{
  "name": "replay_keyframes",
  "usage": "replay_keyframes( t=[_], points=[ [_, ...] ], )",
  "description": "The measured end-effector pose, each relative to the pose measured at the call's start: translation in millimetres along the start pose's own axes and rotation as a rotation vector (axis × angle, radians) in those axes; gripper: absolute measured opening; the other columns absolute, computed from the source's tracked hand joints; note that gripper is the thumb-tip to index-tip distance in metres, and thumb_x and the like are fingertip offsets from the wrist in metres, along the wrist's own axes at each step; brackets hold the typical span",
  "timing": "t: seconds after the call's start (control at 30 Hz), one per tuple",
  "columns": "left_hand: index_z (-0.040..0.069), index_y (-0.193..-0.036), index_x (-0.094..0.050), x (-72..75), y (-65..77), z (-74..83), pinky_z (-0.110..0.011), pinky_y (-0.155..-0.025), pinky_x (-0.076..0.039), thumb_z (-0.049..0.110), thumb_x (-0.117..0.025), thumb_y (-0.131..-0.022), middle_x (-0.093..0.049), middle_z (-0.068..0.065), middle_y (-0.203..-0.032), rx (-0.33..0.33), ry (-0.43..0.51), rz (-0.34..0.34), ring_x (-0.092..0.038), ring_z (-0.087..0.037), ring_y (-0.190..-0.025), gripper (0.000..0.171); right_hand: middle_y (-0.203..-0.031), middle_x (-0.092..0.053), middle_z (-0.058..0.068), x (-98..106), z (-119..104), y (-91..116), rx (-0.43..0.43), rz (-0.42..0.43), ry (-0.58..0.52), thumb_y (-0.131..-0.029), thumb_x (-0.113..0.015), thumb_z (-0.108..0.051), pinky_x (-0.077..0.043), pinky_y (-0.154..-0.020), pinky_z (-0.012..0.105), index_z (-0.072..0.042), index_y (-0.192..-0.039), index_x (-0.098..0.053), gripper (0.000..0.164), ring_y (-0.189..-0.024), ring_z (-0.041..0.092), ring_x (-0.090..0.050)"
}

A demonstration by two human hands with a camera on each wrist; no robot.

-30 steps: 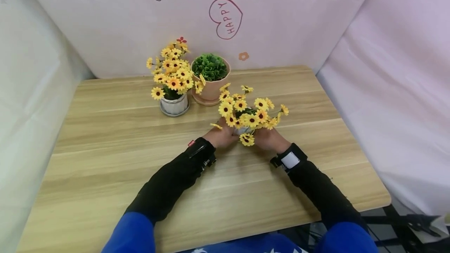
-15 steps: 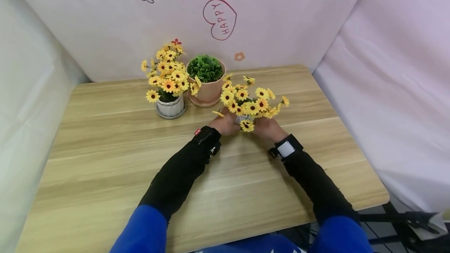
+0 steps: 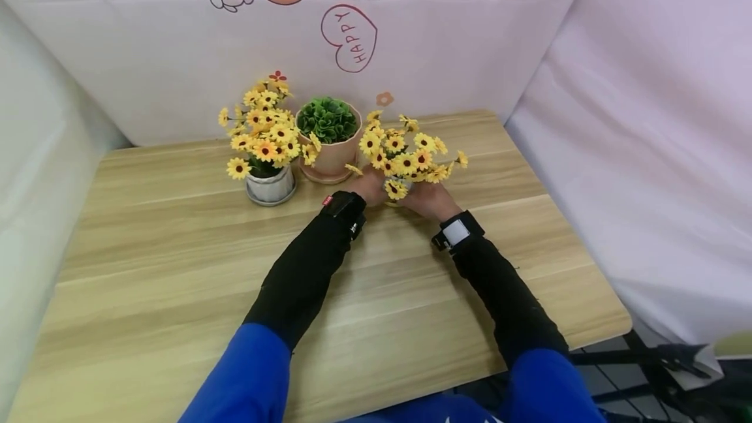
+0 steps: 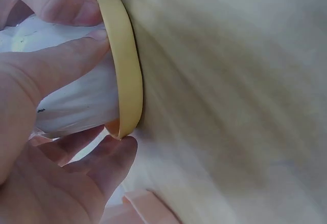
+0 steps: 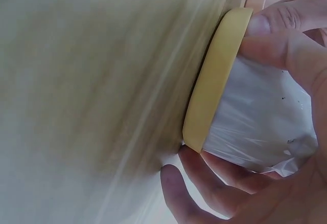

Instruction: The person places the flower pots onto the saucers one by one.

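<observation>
Both hands grip a white flower pot [image 4: 76, 96] that holds yellow daisy-like flowers [image 3: 405, 155]. My left hand [image 3: 371, 187] curls round its left side in the head view. From the right, my right hand [image 3: 431, 200] wraps the other side. The wrist views show a yellow saucer [image 5: 217, 75] under the pot, close against the tabletop, with thumbs and fingertips at its rim. The pot's side looks glossy and wrinkled in the right wrist view. From above, blossoms and hands hide most of the pot.
Left of the held pot stands a pink pot [image 3: 333, 160] with a round green plant [image 3: 328, 120]. Farther left, a whitish pot [image 3: 271, 188] bears more yellow flowers [image 3: 264, 129]. A printed cloth [image 3: 446, 38] hangs behind the wooden table [image 3: 176, 279].
Both hands have moved the flower pot toward the back of the table, alongside the pink pot. The head view has shifted a little to the right. The other two pots keep their places.
</observation>
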State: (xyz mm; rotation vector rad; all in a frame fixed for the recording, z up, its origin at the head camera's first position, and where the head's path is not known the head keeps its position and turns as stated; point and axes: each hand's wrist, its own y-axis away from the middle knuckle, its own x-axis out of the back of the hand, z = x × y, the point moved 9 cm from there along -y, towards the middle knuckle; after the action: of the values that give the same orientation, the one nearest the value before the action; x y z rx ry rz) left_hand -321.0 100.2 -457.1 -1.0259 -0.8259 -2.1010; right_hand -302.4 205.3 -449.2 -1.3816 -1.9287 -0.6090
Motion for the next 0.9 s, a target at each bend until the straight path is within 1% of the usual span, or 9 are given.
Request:
replay_keyframes(
  t=[0.17,0.37,0.6,0.63,0.73,0.8,0.83,0.87,0.9],
  points=[
    [0.001,-0.153,-0.050,5.3,-7.5,-6.4,-0.042,-0.127,-0.035,0.026,-0.059,-0.107,-0.051,-0.020,-0.158,0.059,0.029,-0.008,-0.049,-0.034,-0.145,0.052,-0.162,-0.046,0.016,-1,10,-11,-0.103,-0.042,0.042,-0.092,-0.078,-0.024,-0.032,-0.129,0.051,-0.008,-0.159,-0.041,0.078,-0.152,0.035,-0.041],
    [0.003,-0.154,-0.049,9.5,-17.0,-10.4,-0.041,-0.126,-0.038,0.031,-0.060,-0.107,-0.053,-0.017,-0.157,0.057,0.029,0.008,-0.051,-0.032,-0.145,0.057,-0.162,-0.044,0.016,-3,25,-22,-0.225,-0.091,0.058,-0.091,-0.077,-0.025,-0.033,-0.128,0.050,-0.008,-0.160,-0.038,0.081,-0.148,0.035,-0.042],
    [0.009,-0.163,-0.038,22.5,-22.0,-23.0,-0.042,-0.131,-0.030,0.024,-0.071,-0.101,-0.040,-0.014,-0.168,0.006,0.089,0.137,-0.038,-0.029,-0.156,0.072,-0.164,-0.042,0.015,-2,16,-41,-0.154,-0.045,0.027,-0.086,-0.082,-0.020,-0.027,-0.131,0.050,-0.008,-0.160,-0.038,0.087,-0.152,0.034,-0.038],
    [0.008,-0.164,-0.035,23.7,-20.9,-25.5,-0.043,-0.132,-0.028,0.023,-0.071,-0.101,-0.036,-0.014,-0.170,-0.001,0.104,0.152,-0.035,-0.030,-0.157,0.074,-0.156,-0.050,0.015,-2,15,-41,-0.152,-0.038,0.030,-0.086,-0.082,-0.020,-0.034,-0.127,0.048,-0.007,-0.158,-0.041,0.084,-0.144,0.033,-0.047],
    [0.000,-0.147,-0.052,23.7,-15.6,-31.7,-0.042,-0.123,-0.040,0.022,-0.070,-0.103,-0.044,-0.022,-0.161,-0.020,0.158,0.176,-0.047,-0.034,-0.146,0.052,-0.116,-0.071,0.013,-3,13,-41,-0.134,-0.044,0.092,-0.092,-0.078,-0.021,-0.053,-0.099,0.040,0.001,-0.131,-0.068,0.046,-0.105,0.028,-0.065],
    [-0.007,-0.151,-0.043,21.7,-10.7,-36.0,-0.043,-0.119,-0.044,0.021,-0.066,-0.106,-0.038,-0.028,-0.163,-0.030,0.193,0.174,-0.049,-0.037,-0.144,0.058,-0.094,-0.071,0.013,-3,10,-38,-0.114,-0.057,0.140,-0.097,-0.074,-0.025,-0.054,-0.083,0.041,0.002,-0.111,-0.079,0.030,-0.086,0.028,-0.065],
    [-0.008,-0.155,-0.036,19.5,-8.7,-37.2,-0.042,-0.117,-0.046,0.022,-0.065,-0.106,-0.035,-0.029,-0.165,-0.036,0.214,0.167,-0.050,-0.038,-0.145,0.064,-0.089,-0.071,0.015,-3,8,-34,-0.107,-0.063,0.150,-0.099,-0.072,-0.026,-0.054,-0.086,0.043,0.002,-0.105,-0.081,0.030,-0.082,0.030,-0.065],
    [-0.009,-0.158,-0.029,18.2,-6.3,-38.0,-0.043,-0.116,-0.047,0.023,-0.065,-0.106,-0.033,-0.030,-0.167,-0.043,0.231,0.161,-0.049,-0.038,-0.146,0.071,-0.097,-0.072,0.021,-2,7,-29,-0.110,-0.067,0.162,-0.100,-0.071,-0.028,-0.056,-0.092,0.046,0.005,-0.103,-0.080,0.035,-0.093,0.034,-0.067],
    [-0.006,-0.166,-0.006,17.2,-2.6,-38.4,-0.045,-0.122,-0.043,0.024,-0.065,-0.107,-0.018,-0.030,-0.173,-0.047,0.249,0.147,-0.040,-0.039,-0.154,0.088,-0.114,-0.069,0.027,-1,6,-25,-0.121,-0.064,0.164,-0.101,-0.071,-0.031,-0.054,-0.102,0.050,0.008,-0.111,-0.076,0.041,-0.108,0.039,-0.065]
  ],
)
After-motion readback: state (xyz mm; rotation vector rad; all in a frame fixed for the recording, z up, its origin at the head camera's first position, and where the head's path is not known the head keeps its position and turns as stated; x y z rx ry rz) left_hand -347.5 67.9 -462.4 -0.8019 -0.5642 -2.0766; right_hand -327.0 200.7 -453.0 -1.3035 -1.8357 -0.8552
